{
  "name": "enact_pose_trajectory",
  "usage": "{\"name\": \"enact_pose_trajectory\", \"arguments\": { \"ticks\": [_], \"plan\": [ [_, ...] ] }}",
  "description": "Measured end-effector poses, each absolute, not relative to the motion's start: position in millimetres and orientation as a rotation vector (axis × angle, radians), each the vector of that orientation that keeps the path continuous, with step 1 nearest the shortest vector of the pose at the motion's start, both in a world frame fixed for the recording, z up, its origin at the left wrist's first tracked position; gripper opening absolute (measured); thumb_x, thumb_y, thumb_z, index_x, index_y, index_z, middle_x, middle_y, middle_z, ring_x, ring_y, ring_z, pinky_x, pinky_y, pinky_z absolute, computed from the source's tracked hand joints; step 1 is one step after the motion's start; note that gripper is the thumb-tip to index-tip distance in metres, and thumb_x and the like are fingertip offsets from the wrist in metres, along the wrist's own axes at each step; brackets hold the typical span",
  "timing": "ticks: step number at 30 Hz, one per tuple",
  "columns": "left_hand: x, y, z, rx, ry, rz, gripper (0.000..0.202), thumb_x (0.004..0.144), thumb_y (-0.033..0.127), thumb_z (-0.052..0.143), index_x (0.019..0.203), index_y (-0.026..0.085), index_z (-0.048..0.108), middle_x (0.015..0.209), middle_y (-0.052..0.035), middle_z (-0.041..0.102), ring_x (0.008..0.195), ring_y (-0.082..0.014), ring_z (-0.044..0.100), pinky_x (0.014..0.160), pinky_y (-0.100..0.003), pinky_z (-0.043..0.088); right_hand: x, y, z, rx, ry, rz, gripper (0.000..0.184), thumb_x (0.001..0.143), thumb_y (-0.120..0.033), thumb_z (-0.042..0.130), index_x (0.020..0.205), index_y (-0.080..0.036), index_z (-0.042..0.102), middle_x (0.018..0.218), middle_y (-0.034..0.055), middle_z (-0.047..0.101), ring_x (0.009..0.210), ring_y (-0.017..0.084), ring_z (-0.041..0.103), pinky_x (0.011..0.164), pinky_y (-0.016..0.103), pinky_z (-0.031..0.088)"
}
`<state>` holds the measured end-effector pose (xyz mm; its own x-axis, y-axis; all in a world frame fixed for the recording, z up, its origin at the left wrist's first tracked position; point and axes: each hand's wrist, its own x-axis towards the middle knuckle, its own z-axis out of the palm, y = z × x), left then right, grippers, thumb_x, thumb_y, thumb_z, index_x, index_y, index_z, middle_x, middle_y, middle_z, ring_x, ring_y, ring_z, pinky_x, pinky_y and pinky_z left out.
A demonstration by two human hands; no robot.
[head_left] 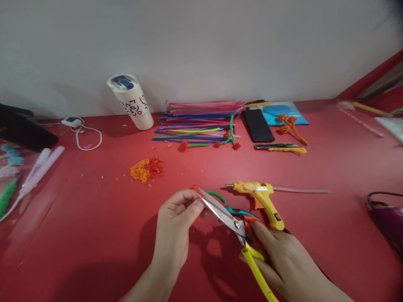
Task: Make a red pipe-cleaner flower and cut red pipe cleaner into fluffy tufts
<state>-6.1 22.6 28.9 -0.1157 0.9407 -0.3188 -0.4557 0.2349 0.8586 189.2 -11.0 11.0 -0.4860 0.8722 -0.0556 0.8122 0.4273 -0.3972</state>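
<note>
My right hand (285, 262) grips yellow-handled scissors (225, 214), blades pointing up and left. The blade tips meet a small red and orange piece pinched in my left hand (176, 226), whose fingers are closed round it; a green pipe cleaner stem (217, 195) curves out behind the blades. A yellow hot glue gun (260, 197) lies on the red table (94, 235) just behind my right hand, nozzle to the left, with a clear glue stick at its back.
Orange and red trimmings (146, 168) form a pile ahead. Further back are coloured pipe cleaners (198, 126), a white tumbler (132, 102), a black phone (258, 125), a utility knife (280, 147), an orange pipe-cleaner flower (289, 126), and a white charger cable (82, 132). A purple object (388, 220) is at right.
</note>
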Motion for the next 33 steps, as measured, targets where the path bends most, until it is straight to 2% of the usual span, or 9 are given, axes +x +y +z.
{"name": "enact_pose_trajectory", "arguments": {
  "ticks": [13, 20, 24, 28, 33],
  "plan": [
    [-7, 20, 25, 0.577, 1.106, 1.302, 0.006, 0.07, 0.012, 0.062, 0.065, 0.015, 0.063, 0.061, 0.0024, 0.06, 0.055, -0.0061, 0.053, 0.058, -0.017, 0.043, 192, -12, 5, -1.453, -2.547, 0.398, 0.015, 0.077, -0.027, 0.05, 0.082, -0.022, 0.037, 0.053, -0.002, 0.059, 0.041, 0.018, 0.056, 0.038, 0.026, 0.034],
    [-7, 21, 26, 0.576, 1.105, 1.311, 0.006, 0.07, 0.013, 0.063, 0.064, 0.015, 0.063, 0.061, 0.002, 0.061, 0.055, -0.006, 0.053, 0.058, -0.017, 0.043, 191, -13, 4, -1.487, -2.507, 0.484, 0.011, 0.074, -0.022, 0.049, 0.074, -0.023, 0.038, 0.052, -0.0005, 0.06, 0.04, 0.017, 0.056, 0.037, 0.024, 0.033],
    [-7, 21, 26, 0.559, 1.1, 1.315, 0.004, 0.069, 0.014, 0.064, 0.065, 0.015, 0.062, 0.061, 0.0017, 0.061, 0.054, -0.0063, 0.053, 0.057, -0.018, 0.043, 190, -10, 7, -1.575, -2.406, 0.682, 0.009, 0.076, -0.026, 0.046, 0.07, -0.023, 0.042, 0.05, 0.0001, 0.058, 0.038, 0.015, 0.051, 0.038, 0.024, 0.032],
    [-7, 21, 27, 0.554, 1.045, 1.259, 0.005, 0.072, 0.015, 0.062, 0.066, 0.014, 0.062, 0.061, 0.0011, 0.06, 0.055, -0.0064, 0.053, 0.055, -0.017, 0.042, 187, -3, 16, -1.56, -2.154, 1.035, 0.016, 0.081, -0.032, 0.041, 0.068, -0.022, 0.045, 0.053, -0.0013, 0.054, 0.044, 0.012, 0.047, 0.039, 0.021, 0.033],
    [-6, 22, 30, 0.473, 0.903, 1.152, 0.009, 0.074, 0.015, 0.06, 0.066, 0.012, 0.062, 0.061, 0.0003, 0.059, 0.054, -0.0057, 0.052, 0.053, -0.016, 0.041, 182, 5, 26, -1.472, -1.865, 1.259, 0.023, 0.081, -0.042, 0.043, 0.07, -0.022, 0.047, 0.056, -0.0014, 0.048, 0.05, 0.013, 0.044, 0.043, 0.022, 0.034]
  ]
}}
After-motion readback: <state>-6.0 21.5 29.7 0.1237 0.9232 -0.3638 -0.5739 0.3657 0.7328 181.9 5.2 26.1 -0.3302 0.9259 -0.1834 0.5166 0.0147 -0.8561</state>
